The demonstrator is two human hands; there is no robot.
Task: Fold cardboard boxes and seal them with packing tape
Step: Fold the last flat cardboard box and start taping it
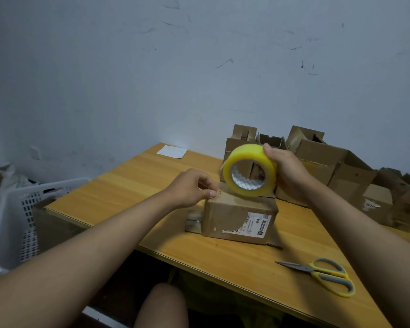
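Note:
A small closed cardboard box [237, 218] with a white shipping label stands in the middle of the wooden table [133, 181]. Just above its top, my right hand [287, 172] grips a fat roll of yellowish clear packing tape [250, 170], its hole facing me. My left hand [194, 188] hovers at the box's top left corner, thumb and fingertips pinched together as if on the loose tape end; the clear tape itself is too faint to see. A flap of the box sticks out at its left side.
Several open and flattened cardboard boxes [336, 171] are piled at the back right of the table. Yellow-and-grey scissors [324, 274] lie near the front right edge. A white paper slip [172, 151] lies at the far corner. A white plastic basket [26, 216] stands left of the table.

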